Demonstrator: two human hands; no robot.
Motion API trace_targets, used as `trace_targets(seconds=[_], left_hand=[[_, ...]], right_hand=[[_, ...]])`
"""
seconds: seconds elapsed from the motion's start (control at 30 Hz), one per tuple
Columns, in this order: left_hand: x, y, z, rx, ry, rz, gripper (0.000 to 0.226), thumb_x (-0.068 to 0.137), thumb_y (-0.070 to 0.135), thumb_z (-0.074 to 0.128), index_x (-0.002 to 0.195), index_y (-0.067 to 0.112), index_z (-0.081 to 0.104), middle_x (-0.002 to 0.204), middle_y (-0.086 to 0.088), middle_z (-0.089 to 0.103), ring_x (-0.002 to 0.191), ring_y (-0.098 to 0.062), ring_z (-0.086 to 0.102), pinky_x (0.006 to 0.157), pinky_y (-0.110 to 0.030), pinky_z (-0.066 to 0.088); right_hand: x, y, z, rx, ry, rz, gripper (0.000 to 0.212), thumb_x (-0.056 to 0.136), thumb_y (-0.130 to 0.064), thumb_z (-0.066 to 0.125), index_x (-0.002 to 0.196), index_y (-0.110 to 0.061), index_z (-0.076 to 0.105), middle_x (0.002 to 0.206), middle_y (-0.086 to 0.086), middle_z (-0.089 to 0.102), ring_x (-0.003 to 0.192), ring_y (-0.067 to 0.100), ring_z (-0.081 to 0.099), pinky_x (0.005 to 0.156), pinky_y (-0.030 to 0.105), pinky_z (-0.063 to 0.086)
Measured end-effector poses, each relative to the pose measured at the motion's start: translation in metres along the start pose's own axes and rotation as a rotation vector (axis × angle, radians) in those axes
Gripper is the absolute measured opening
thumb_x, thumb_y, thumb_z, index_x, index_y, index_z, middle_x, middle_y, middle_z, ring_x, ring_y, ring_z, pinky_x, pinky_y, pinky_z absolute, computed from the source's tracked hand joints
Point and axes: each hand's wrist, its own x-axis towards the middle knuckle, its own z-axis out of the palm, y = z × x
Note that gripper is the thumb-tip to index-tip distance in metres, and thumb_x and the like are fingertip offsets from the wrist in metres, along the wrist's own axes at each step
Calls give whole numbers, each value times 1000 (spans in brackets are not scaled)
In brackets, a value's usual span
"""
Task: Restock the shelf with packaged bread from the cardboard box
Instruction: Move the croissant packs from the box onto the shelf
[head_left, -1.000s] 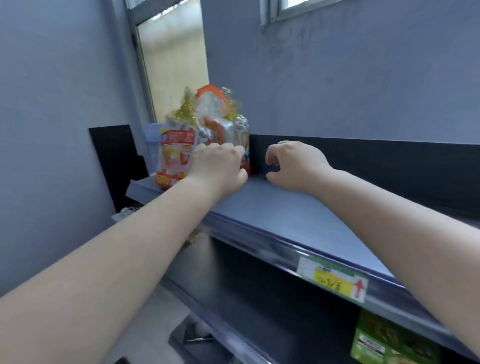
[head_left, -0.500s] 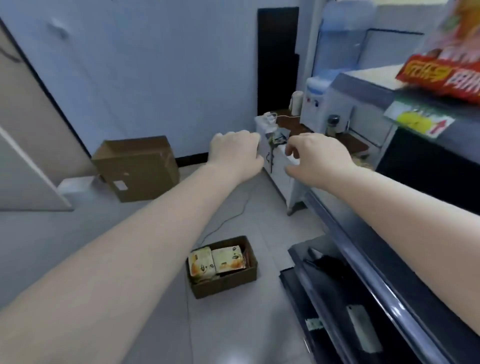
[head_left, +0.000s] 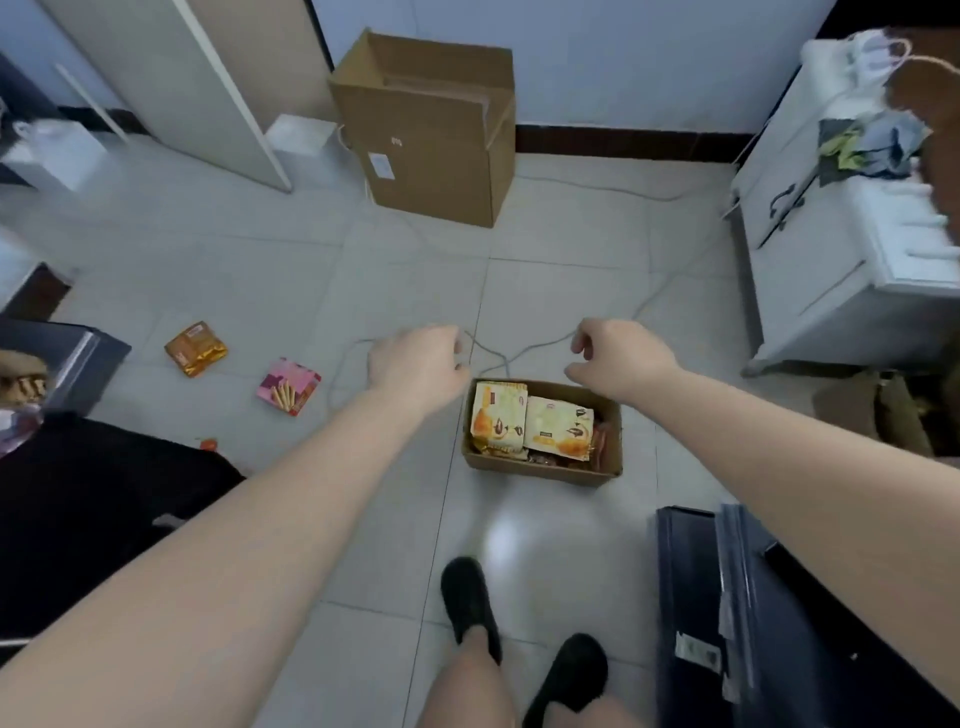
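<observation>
Far left, against the frame edge: dark shelf corner (head_left: 78, 358). On the floor (head_left: 260, 270) to its right: orange snack packet (head_left: 196, 348), then pink biscuit box (head_left: 289, 386), both lying flat and apart from each other. Further back, by the wall: large cardboard box (head_left: 431, 130), flaps up, open at the top.

Left hand (head_left: 415, 364) out over the tiles, just left of and beyond the small cardboard box (head_left: 543, 467); fingers (head_left: 451, 340) loosely curled, gripping nothing. A thin grey cable (head_left: 498, 358) looping across the floor between the two hands.

Small cardboard box low on the floor, ahead of the black shoes (head_left: 470, 603), long axis running left to right. Inside, two bread packs flat and face up, side by side and touching: left bread pack (head_left: 497, 418) with long axis pointing away from the feet, right bread pack (head_left: 558, 428) tilted a little clockwise. More packets under them, too hidden to tell.

Right hand (head_left: 621, 364) above the far right corner of the box, not touching it; fingers curled loosely, empty.

Right again: white cabinet (head_left: 831, 260) with crumpled cloth (head_left: 867, 145) on top. Lower right: dark shelf base (head_left: 727, 623).
</observation>
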Motion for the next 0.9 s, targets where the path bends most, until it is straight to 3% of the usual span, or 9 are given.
trace_targets(seconds=[0.13, 0.27, 0.53, 0.67, 0.8, 0.9], left_hand=[[56, -31, 52, -22, -128, -44, 31, 87, 28, 49, 118, 21, 54, 120, -1, 61, 111, -25, 56, 86, -32, 42], [114, -57, 106, -48, -229, -41, 35, 88, 27, 49, 122, 19, 51, 122, -1, 59, 110, -24, 56, 85, -34, 44], [215, -75, 272, -207, -424, -132, 38, 89, 25, 50, 125, 16, 46, 126, -5, 56, 111, -27, 55, 83, -35, 44], [255, -77, 371, -311, -507, -219, 40, 86, 27, 52, 123, 13, 47, 121, -9, 57, 106, -28, 56, 82, -37, 49], [291, -80, 449, -359, -537, -297, 46, 82, 29, 56, 123, 9, 45, 120, -12, 56, 108, -31, 55, 88, -42, 49], [315, -83, 491, -399, -554, -356, 52, 81, 24, 58, 127, 7, 40, 124, -14, 53, 113, -33, 52, 92, -44, 47]], right_hand=[[73, -3, 56, 36, -137, 55, 23, 82, -22, 59, 103, -16, 55, 106, 4, 60, 94, 24, 55, 72, 30, 43], [138, 6, 99, 54, -203, 167, 21, 84, -24, 57, 104, -17, 55, 95, 1, 58, 81, 21, 59, 70, 30, 46], [248, 53, 239, 176, -368, 391, 44, 85, -28, 59, 125, -13, 47, 118, 5, 58, 106, 24, 55, 91, 38, 46], [293, 80, 322, 264, -398, 466, 46, 86, -28, 61, 125, -11, 44, 112, 6, 56, 93, 22, 49, 74, 29, 39], [330, 103, 397, 420, -399, 548, 65, 83, -24, 66, 136, -8, 32, 127, 10, 50, 109, 26, 53, 77, 31, 42], [352, 118, 438, 520, -376, 607, 70, 81, -19, 70, 137, -9, 29, 130, 10, 47, 108, 24, 52, 75, 31, 41]])
